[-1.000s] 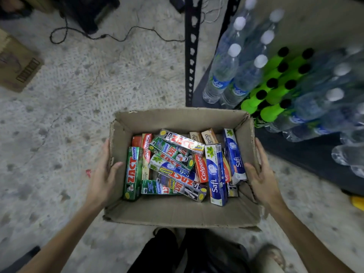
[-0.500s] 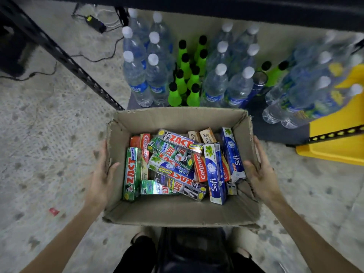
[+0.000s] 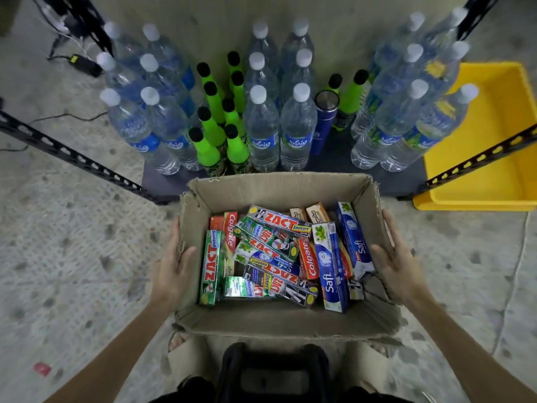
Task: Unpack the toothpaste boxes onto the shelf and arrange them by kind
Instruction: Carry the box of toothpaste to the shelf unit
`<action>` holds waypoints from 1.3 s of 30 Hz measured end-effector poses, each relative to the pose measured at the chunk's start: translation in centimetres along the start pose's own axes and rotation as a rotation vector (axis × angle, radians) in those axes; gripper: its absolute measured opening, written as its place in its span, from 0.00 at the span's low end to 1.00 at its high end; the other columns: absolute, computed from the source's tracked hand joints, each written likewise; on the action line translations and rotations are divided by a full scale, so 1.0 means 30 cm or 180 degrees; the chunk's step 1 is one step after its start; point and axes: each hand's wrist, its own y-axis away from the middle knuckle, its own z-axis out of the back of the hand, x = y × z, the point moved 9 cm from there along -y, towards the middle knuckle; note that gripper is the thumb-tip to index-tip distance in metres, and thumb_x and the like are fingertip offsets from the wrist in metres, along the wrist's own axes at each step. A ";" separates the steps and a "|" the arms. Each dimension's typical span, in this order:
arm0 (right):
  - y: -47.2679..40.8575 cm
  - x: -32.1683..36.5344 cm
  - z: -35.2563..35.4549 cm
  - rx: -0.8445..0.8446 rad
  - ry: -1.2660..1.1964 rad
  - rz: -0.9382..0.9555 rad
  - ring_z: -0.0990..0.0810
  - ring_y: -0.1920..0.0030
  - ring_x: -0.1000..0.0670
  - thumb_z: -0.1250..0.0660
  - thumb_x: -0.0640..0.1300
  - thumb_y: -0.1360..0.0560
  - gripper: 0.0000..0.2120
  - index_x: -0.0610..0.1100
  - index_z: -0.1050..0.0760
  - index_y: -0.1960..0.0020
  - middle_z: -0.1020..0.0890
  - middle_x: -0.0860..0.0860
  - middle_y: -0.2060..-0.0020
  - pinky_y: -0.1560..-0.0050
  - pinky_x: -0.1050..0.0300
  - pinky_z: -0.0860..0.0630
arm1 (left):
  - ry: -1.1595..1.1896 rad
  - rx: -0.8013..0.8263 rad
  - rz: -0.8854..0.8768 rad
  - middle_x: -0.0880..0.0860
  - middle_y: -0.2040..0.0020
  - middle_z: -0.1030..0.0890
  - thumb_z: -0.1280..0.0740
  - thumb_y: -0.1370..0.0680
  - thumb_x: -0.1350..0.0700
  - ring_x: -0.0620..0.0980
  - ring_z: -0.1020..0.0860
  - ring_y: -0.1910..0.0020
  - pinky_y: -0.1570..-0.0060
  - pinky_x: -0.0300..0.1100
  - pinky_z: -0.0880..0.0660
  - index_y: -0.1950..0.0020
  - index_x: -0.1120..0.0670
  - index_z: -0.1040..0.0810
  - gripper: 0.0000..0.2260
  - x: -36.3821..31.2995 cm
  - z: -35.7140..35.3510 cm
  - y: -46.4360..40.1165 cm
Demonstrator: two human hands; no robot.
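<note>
An open cardboard box [image 3: 279,318] hangs in front of me above the floor, just short of the low shelf board [image 3: 162,183]. My left hand [image 3: 171,269] grips its left wall with the thumb over the rim. On the right wall, my right hand [image 3: 398,266] holds the same way. Inside lie several toothpaste boxes in a loose heap: green Zact [image 3: 210,266], red Colgate [image 3: 308,258], blue Safi [image 3: 329,266], a Zact Smokers box [image 3: 279,221] and two small tan boxes [image 3: 316,213] at the back.
The low shelf carries several water bottles [image 3: 261,132], green bottles with black caps [image 3: 207,146] and a blue flask [image 3: 324,126]. A yellow bin [image 3: 494,135] stands at the right. Black slotted shelf posts [image 3: 72,157] slant in from both sides. Cables and a power adapter [image 3: 84,64] lie far left.
I have turned right with the box, so the shelf and its bottles now lie straight ahead and the yellow bin has come into sight. Both hands keep their hold.
</note>
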 end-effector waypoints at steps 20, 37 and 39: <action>-0.075 -0.124 -0.226 -0.0383 -0.0055 -0.0160 0.37 0.36 0.75 0.39 0.40 0.17 0.33 0.56 0.50 0.18 0.38 0.62 0.25 0.30 0.53 0.35 | -0.0255 -0.0199 0.0282 0.46 0.33 0.26 0.41 0.15 0.48 0.47 0.25 0.35 0.37 0.45 0.29 0.18 0.38 0.53 0.29 0.190 -0.153 -0.131; -0.061 -0.044 -0.259 -0.0753 0.0515 0.0246 0.20 0.37 0.38 0.33 0.52 0.20 0.40 0.61 0.56 0.19 0.24 0.44 0.30 0.43 0.40 0.21 | -0.0668 -0.0564 -0.0173 0.55 0.22 0.33 0.30 0.21 0.48 0.58 0.29 0.27 0.32 0.53 0.30 0.18 0.44 0.51 0.39 0.149 -0.137 -0.165; -0.052 -0.057 -0.254 -0.0750 0.0523 0.0284 0.20 0.37 0.38 0.32 0.50 0.20 0.40 0.60 0.55 0.18 0.24 0.45 0.29 0.43 0.44 0.22 | -0.0645 -0.0558 -0.0261 0.56 0.23 0.33 0.29 0.22 0.48 0.58 0.29 0.28 0.31 0.53 0.30 0.18 0.44 0.51 0.40 0.140 -0.142 -0.152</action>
